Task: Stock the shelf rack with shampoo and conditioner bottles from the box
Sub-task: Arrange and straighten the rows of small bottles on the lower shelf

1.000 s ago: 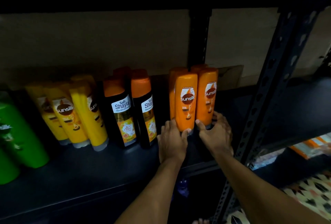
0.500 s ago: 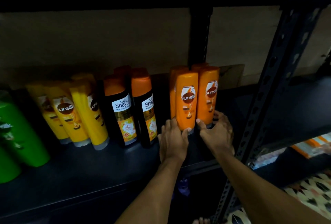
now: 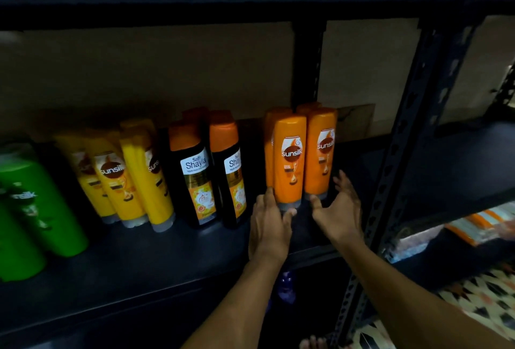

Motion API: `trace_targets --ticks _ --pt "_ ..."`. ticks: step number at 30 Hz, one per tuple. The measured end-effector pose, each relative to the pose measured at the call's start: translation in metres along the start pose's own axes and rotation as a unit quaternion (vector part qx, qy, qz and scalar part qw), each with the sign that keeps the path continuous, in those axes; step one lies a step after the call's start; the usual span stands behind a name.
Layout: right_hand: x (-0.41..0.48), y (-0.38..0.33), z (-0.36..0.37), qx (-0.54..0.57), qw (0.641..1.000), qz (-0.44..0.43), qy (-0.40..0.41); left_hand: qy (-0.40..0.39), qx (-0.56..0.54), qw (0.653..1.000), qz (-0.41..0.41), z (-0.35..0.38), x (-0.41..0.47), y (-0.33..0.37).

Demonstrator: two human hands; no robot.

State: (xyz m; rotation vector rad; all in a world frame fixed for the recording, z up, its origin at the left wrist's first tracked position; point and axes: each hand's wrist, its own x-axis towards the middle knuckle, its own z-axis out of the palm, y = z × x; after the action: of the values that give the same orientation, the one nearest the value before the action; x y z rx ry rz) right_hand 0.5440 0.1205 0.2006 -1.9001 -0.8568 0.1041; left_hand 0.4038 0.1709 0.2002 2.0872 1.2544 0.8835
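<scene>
1. Shelf (image 3: 139,259): dark board in a black metal rack, dim light. Btls stand in a row along it, brown backing (image 3: 167,70) behind.
2. Orange Sunsilk btls (image 3: 289,159): the task's items, grouped at the R end of the row. Two in front, side by side & touching, grey caps down. More orange ones right behind. All upright, near the perforated rack post (image 3: 412,136).
3. L hand (image 3: 269,226): on the shelf at the front-L orange btl. Fingers (image 3: 269,192) straight, lying along the btl's lower L side; thumb touches its cap from the front. Released, not clenched round it.
4. R hand (image 3: 338,209): fingers (image 3: 344,184) spread & straight, just R of the front-R orange btl; thumb tip touches that btl's cap. Can't tell if the fingers touch the btl. Nothing grasped.
5. Black Safi Shayla btls (image 3: 195,173): orange tops, just L of the orange group w/ a small gap btwn.
6. Yellow Sunsilk btls (image 3: 111,176): next group to the L, caps down.
7. Green btls (image 3: 36,203): far L end, nearest the cam, blurred.
8. Lower down: purple item (image 3: 287,287) under the shelf, too dark to ID. Orange-striped packs (image 3: 479,226) on a lower shelf to the R. Patterned floor (image 3: 487,298) lower R. Toes (image 3: 315,344) at the bottom edge.
</scene>
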Motion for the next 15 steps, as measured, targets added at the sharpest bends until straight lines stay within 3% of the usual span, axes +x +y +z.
trace_targets --ticks 4,10,13,15 --pt "-0.033 -0.002 -0.014 0.004 1.0 -0.016 -0.001 -0.011 -0.026 0.999 0.039 -0.021 -0.046 -0.008" --pt "-0.107 -0.028 -0.001 0.036 0.992 -0.117 -0.012 0.107 -0.082 0.99 0.049 -0.081 -0.08 -0.039" --pt "-0.121 -0.051 0.019 0.055 0.983 -0.165 -0.057 0.186 -0.061 0.98 0.043 -0.108 -0.07 -0.064" --pt "-0.117 -0.068 0.035 0.077 0.98 -0.157 -0.092 0.186 -0.066 0.98 0.009 -0.12 -0.057 -0.074"
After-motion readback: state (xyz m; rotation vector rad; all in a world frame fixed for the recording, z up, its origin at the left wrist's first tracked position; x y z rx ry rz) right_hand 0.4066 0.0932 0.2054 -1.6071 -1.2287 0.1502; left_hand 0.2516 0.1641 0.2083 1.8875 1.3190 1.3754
